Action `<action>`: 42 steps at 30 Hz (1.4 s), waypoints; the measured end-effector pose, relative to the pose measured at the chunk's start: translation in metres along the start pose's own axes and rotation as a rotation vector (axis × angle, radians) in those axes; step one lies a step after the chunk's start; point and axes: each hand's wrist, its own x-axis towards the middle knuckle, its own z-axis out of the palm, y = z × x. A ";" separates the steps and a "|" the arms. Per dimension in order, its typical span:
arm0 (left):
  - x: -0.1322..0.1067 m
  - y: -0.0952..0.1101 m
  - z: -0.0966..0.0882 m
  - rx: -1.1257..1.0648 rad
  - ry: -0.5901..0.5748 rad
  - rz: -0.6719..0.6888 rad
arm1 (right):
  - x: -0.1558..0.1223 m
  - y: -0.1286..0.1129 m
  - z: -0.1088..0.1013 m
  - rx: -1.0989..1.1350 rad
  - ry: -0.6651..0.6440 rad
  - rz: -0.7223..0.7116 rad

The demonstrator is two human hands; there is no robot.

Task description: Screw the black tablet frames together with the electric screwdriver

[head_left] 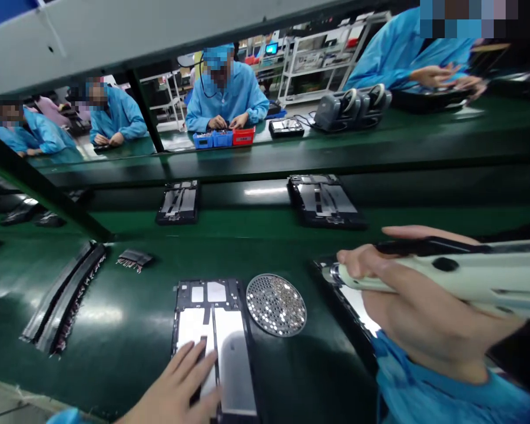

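My left hand (181,386) lies flat with fingers spread on a black device frame (229,330) that rests on the green bench in front of me. My right hand (419,306) is wrapped round a cream electric screwdriver (468,280), its tip pointing left over the corner of a second black frame (348,300) at the right. Between the two frames sits a round perforated screw tray (276,304).
Two more black frames (179,202) (324,199) lie on the conveyor belt behind. A strip of small parts (66,294) and a small connector piece (133,258) lie at left. Across the line, people in blue coats work; small blue and red bins (224,138) stand there.
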 end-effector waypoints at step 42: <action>0.151 -0.266 0.032 0.013 -0.238 -0.422 | 0.012 0.025 -0.009 -0.174 0.110 0.127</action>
